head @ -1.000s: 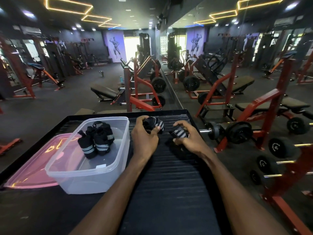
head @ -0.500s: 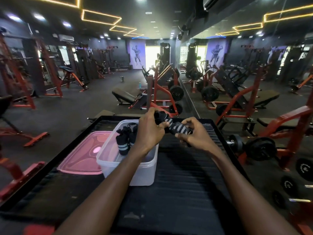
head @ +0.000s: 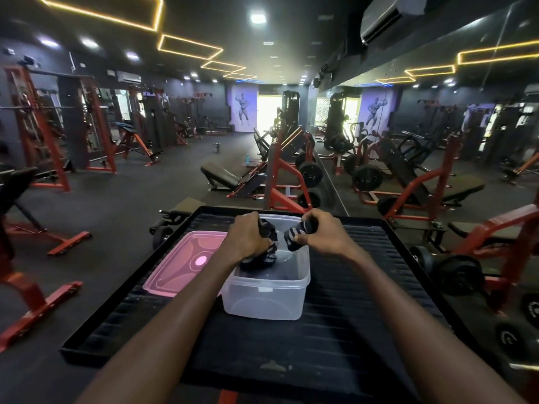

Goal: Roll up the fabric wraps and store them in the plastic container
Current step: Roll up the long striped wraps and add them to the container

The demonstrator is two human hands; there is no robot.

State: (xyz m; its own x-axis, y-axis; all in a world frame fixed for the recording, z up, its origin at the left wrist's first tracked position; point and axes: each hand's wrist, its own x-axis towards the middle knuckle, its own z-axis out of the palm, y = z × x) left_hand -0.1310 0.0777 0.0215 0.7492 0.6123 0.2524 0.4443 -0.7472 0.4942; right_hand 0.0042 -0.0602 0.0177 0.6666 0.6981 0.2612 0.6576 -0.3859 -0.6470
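Both hands are clenched around rolled wraps above the open tub. Curled into a fist, the left hand (head: 248, 237) grips a rolled wrap (head: 267, 228), a stubby black cylinder of woven fabric that pokes out past the thumb side. Closed the same way, the right hand (head: 326, 233) grasps a second rolled wrap (head: 297, 236), also black, with pale grey stripes running around its blunt end. These 2 rolls sit near each other without touching, both over the mouth of the plastic container (head: 264, 298).

That container is a rectangular tub of cloudy, translucent plastic with rounded corners and a thickened rim; its walls look smooth and slightly glossy. Inside it, low against the left wall and partly hidden under the left hand, lies a cluster of stored wraps (head: 259, 259), dark rolls showing the same pale striping. How many are in there cannot be told.

Just beside the tub on its left lies a pink lid (head: 186, 263), flat, translucent and rectangular with rounded corners and a moulded oval ridge in its middle. Its right edge is hidden behind the left forearm.

Tub and lid rest on a black platform (head: 364, 310), a broad rectangular surface covered in ribbed, matte rubber-like matting and edged by a raised dark rim. Beyond it stand red steel weight machines and black padded benches on a dark floor.
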